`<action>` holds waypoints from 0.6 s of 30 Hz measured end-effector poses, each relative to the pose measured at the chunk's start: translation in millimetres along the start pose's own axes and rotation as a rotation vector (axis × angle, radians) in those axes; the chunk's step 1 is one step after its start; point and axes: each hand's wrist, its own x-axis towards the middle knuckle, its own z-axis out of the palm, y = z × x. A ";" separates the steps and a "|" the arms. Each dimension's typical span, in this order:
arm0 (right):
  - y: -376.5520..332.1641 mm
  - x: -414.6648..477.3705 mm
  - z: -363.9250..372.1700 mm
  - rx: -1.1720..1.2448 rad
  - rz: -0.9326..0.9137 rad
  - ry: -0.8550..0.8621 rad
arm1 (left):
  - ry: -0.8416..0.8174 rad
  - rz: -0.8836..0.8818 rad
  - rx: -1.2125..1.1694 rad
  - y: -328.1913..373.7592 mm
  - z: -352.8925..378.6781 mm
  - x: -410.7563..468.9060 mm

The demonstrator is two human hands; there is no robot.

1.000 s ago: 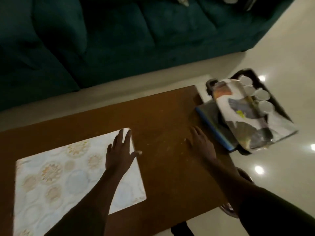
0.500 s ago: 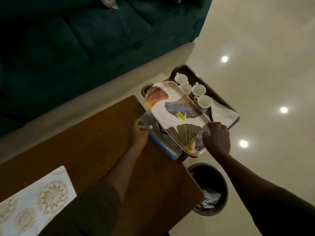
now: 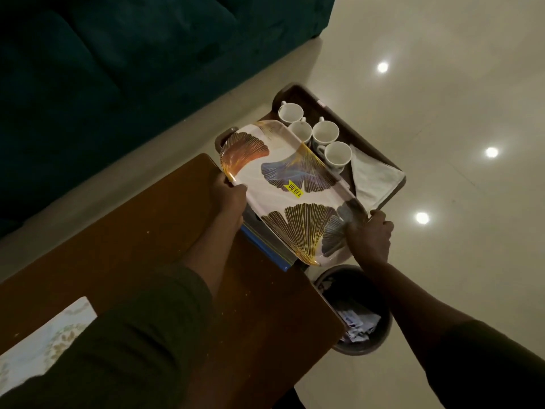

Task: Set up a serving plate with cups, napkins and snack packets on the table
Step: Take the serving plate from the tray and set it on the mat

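Note:
A white serving plate printed with gold-lined leaves and a yellow price sticker lies tilted past the table's right end. My left hand grips its left long edge and my right hand grips its right lower edge. Behind it a dark brown tray holds several white cups and a folded white napkin. Under the plate lies a flat blue-edged packet. No snack packets can be told apart.
The brown wooden table runs to the lower left, with a patterned placemat at its near left. A dark waste bin with crumpled paper stands on the pale floor by the table's corner. A dark green sofa lies beyond.
Both hands left the tabletop and moved right to the plate. They now grip its two long edges, and my view has swung right toward the tray.

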 end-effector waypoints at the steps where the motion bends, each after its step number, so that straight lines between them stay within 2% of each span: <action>1: -1.7 -4.6 0.8 -0.014 -0.005 0.011 | -0.002 0.002 -0.027 -1.4 -5.3 -2.0; 4: -10.6 -24.6 8.9 -0.030 -0.072 -0.010 | 0.012 0.029 -0.061 -4.3 -35.3 -3.9; 7: -22.2 -48.8 21.7 0.036 -0.255 -0.043 | 0.051 0.021 -0.089 -10.0 -82.4 1.4; 13: -56.7 -129.4 72.3 -0.019 -0.515 -0.265 | 0.087 -0.056 -0.203 -48.0 -214.1 -8.9; 18: -65.5 -229.5 135.1 -0.012 -0.533 -0.413 | 0.056 -0.171 -0.305 -104.1 -332.5 -53.9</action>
